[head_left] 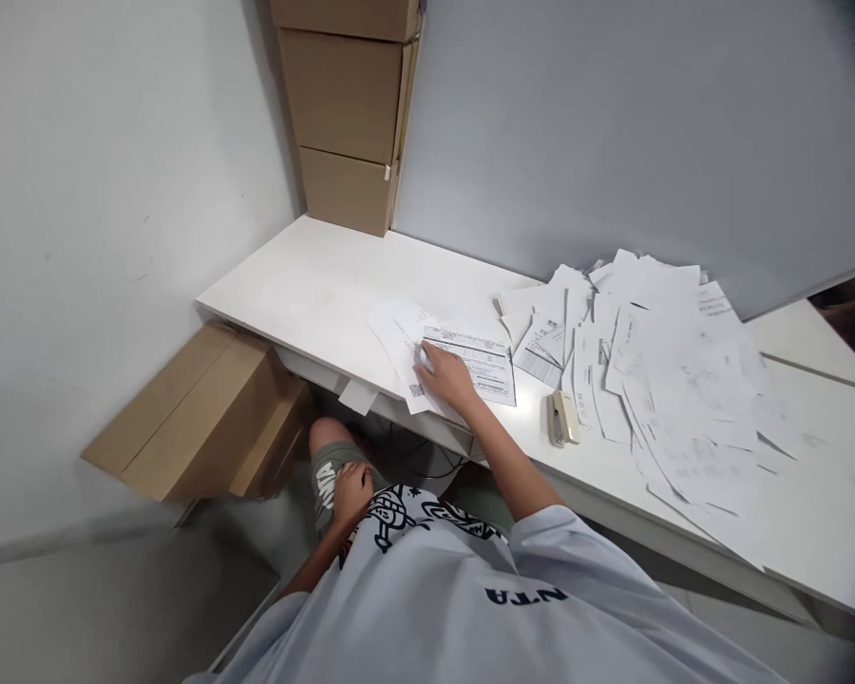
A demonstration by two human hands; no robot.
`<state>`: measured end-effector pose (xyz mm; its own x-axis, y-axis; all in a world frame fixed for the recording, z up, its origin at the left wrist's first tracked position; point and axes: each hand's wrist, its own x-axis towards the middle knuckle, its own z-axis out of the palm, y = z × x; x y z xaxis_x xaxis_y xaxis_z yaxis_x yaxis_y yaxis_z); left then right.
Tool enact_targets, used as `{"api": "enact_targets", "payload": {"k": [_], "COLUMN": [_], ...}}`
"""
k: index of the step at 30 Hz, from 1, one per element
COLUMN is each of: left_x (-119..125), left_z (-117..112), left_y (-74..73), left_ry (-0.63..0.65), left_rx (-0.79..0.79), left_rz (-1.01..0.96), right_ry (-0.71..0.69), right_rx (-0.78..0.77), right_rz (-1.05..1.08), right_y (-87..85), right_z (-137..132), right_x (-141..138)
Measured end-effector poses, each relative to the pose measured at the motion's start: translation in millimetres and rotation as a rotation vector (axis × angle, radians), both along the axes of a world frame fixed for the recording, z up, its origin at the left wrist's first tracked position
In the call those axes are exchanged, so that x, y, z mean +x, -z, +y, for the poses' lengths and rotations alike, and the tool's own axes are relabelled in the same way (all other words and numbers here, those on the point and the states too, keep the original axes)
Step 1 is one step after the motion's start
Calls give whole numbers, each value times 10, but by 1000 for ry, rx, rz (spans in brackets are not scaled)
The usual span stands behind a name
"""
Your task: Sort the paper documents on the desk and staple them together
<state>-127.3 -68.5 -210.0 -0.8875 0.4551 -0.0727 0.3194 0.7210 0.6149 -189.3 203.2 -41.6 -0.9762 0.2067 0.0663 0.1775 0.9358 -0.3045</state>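
Observation:
My right hand (447, 376) rests on printed papers on the white table, its fingers curled in. A small greyish thing (422, 357) shows at its fingertips, too small to make out. Under and beside the hand lie a printed form (495, 366) and thin, faintly printed sheets (395, 328). Below, my left hand (354, 489) lies on my thigh with its fingers stretched over the green shorts, holding nothing. A beige stapler (562, 418) sits to the right of my right forearm, apart from it.
A large loose heap of papers (676, 370) spreads over the right side of the table (292, 275). Brown cartons (346, 100) are stacked at the back corner by the wall. More cardboard boxes (185, 408) stand left of my legs. Cables hang under the table.

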Motion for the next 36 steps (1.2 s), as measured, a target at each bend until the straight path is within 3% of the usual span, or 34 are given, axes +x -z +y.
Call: {"api": "enact_targets", "payload": {"k": [4,9,16,19,22,25,27,29,32,34,36], "left_x": [-17,-22,-5,59,141,158,94,-26,-220,-308,-352], "left_z": [52,51,2,-104,-220,-206,-90,73,302,403,462], "left_y": [-19,-30,-64,-62,-116,-397,-706,-1022,-1336,-1401,-1384], "left_ry": [21,50,57,30,-120,-278,-274,-190,-63,-58,-142], "left_rx": [-31,-52,-45,14,279,635,870,998,946,876,882], "left_rz": [-8,-16,-14,-15,-125,-351,-544,-751,-919,-939,-913], "right_ry": [-65,-27,107,178,-42,-271,-339,-375,-389,-369,-329], "right_rx": [-40,-98,110,172,162,114,96,96,88,68,45], "right_rz": [10,106,225,313,370,300,242,201,167,159,162], "right_y": [106,163,5,-100,-130,-109,-104,-107,-125,-151,-189], "right_z": [39,64,52,-11,-39,-10,28,73,155,217,268], "right_x": [46,63,95,385,920,1487,1754,1901,1976,2013,2083]}}
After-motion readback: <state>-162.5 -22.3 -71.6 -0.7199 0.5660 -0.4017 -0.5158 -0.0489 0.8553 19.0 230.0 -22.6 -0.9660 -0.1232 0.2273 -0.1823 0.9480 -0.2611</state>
